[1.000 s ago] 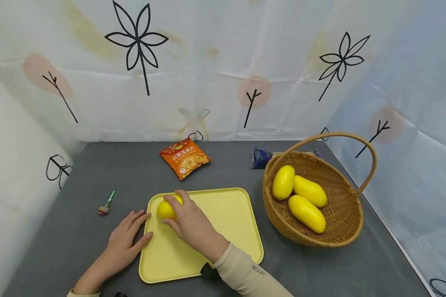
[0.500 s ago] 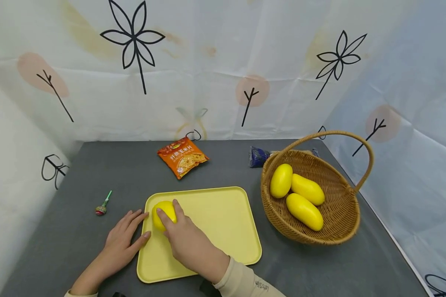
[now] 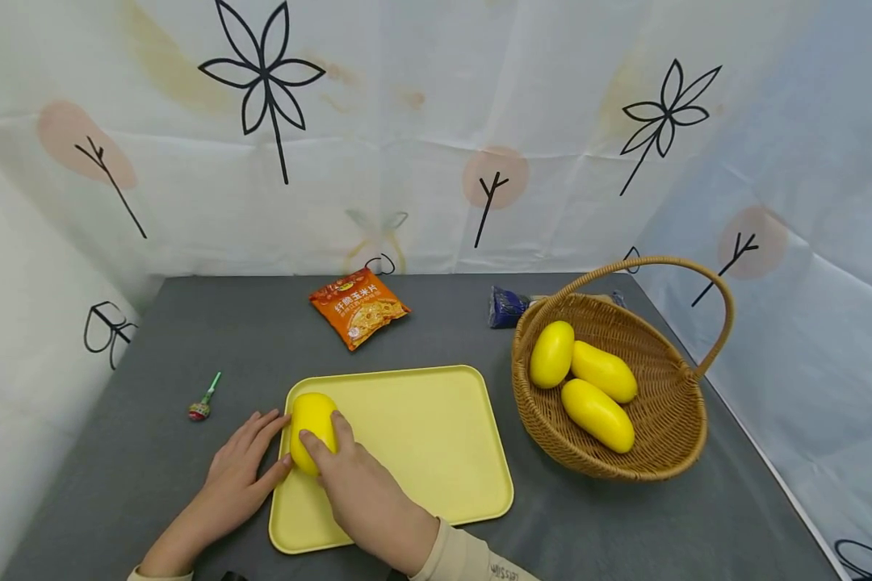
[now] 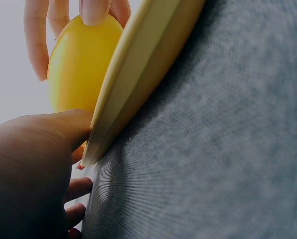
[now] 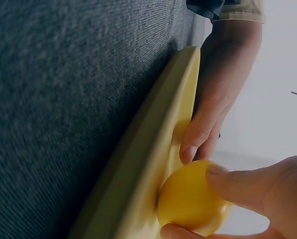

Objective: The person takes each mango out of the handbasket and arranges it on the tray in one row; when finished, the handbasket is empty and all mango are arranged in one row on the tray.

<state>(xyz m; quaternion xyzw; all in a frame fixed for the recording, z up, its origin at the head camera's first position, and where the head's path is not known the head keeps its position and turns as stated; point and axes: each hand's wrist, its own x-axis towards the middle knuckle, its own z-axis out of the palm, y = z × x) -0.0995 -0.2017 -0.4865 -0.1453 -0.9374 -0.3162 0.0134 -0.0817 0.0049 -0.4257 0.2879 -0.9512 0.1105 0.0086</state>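
A smooth yellow mango [image 3: 312, 413] lies lengthwise at the left end of a pale yellow tray [image 3: 436, 452]. My right hand [image 3: 378, 492] holds it at the near end, and in the right wrist view the thumb and a finger lie on two sides of the mango [image 5: 191, 199]. At the tray's left rim rests my left hand [image 3: 236, 476], its index finger and thumb touching the edge. In the left wrist view, the left thumb [image 4: 64, 124] reaches over the rim beside the mango [image 4: 81, 64]. Part of the mango's near end is hidden by the right hand.
To the right stands a wicker basket [image 3: 668, 420] with a tall handle and three yellow mangoes [image 3: 597, 415] inside. Behind the tray lies an orange snack packet [image 3: 359, 307]. A lollipop [image 3: 202, 402] is at the left. A dark blue wrapped packet [image 3: 507, 308] sits partly behind the basket.
The mango has turned from end-on to lengthwise and come slightly nearer along the tray's left side. My right hand has shifted nearer with it; the left hand stays at the rim.
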